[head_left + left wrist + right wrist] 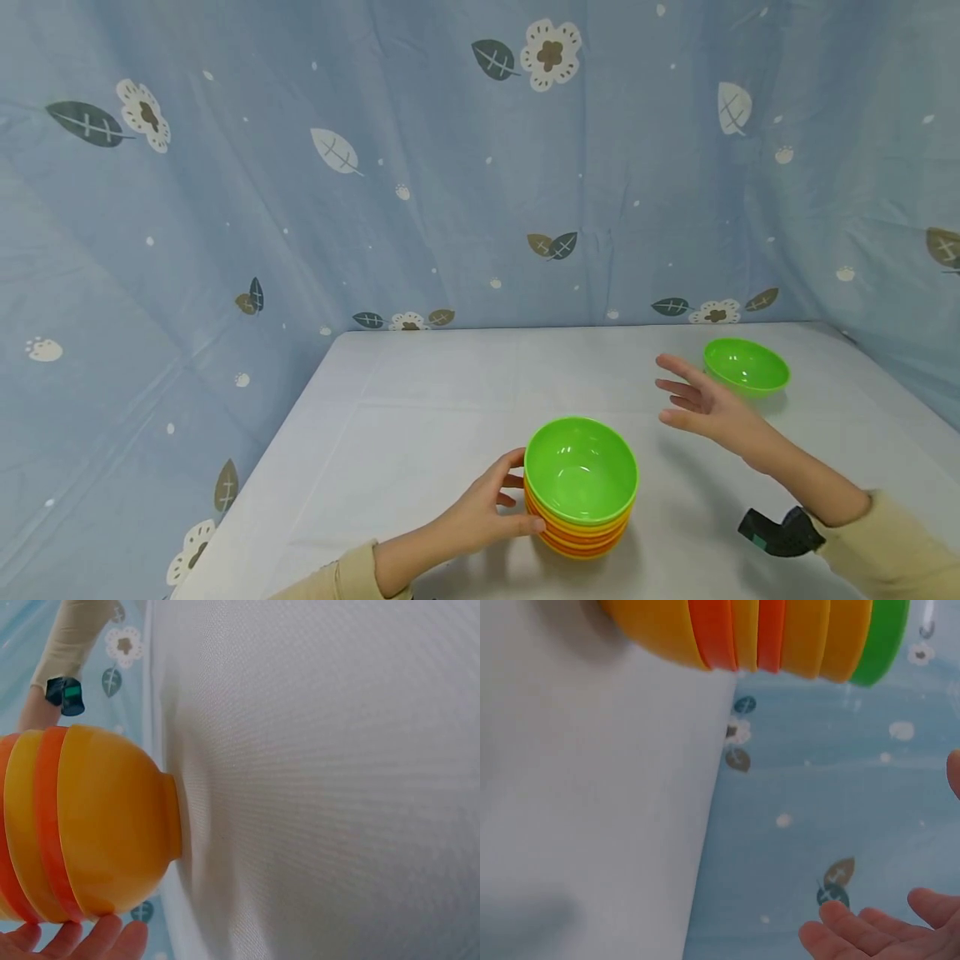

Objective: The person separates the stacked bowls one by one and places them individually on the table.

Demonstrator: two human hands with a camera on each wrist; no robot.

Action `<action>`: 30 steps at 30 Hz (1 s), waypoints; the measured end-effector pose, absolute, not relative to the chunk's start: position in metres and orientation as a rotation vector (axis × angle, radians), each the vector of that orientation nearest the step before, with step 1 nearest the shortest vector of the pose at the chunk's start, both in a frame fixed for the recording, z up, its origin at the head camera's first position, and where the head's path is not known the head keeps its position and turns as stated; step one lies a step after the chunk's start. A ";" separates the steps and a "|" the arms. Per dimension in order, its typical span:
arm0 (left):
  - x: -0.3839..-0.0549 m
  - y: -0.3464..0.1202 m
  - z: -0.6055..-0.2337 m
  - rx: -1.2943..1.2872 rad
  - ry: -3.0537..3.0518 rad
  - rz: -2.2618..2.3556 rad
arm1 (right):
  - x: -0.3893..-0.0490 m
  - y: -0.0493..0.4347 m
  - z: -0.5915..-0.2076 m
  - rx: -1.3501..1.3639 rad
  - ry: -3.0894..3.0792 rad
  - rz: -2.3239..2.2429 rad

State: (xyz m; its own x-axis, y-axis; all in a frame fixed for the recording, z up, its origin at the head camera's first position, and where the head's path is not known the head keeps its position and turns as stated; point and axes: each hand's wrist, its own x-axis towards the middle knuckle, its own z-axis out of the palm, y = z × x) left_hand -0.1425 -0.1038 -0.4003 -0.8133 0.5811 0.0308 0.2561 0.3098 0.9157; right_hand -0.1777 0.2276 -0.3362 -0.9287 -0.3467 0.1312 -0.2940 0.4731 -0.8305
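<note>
A stack of bowls in orange and yellow stands near the table's front, with a green bowl on top. My left hand holds the stack's left side, its thumb on the near side and its fingers farther back. In the left wrist view, fingertips meet the lower bowls of the stack. My right hand is raised to the right of the stack, fingers spread and holding nothing. Behind it, another green bowl sits at the back right, its near left side partly covered by the hand.
A white cloth covers the table. A blue curtain with flowers and leaves hangs behind and along the left side. A dark strap-like band is at the right sleeve's cuff.
</note>
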 end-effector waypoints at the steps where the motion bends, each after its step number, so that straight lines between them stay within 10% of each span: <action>1: -0.142 -0.104 -0.400 0.757 2.278 1.503 | -0.176 0.225 -0.337 -0.594 2.638 -1.484; 30: -0.145 -0.105 -0.404 0.750 2.268 1.514 | -0.139 0.178 -0.353 -0.882 2.289 -1.476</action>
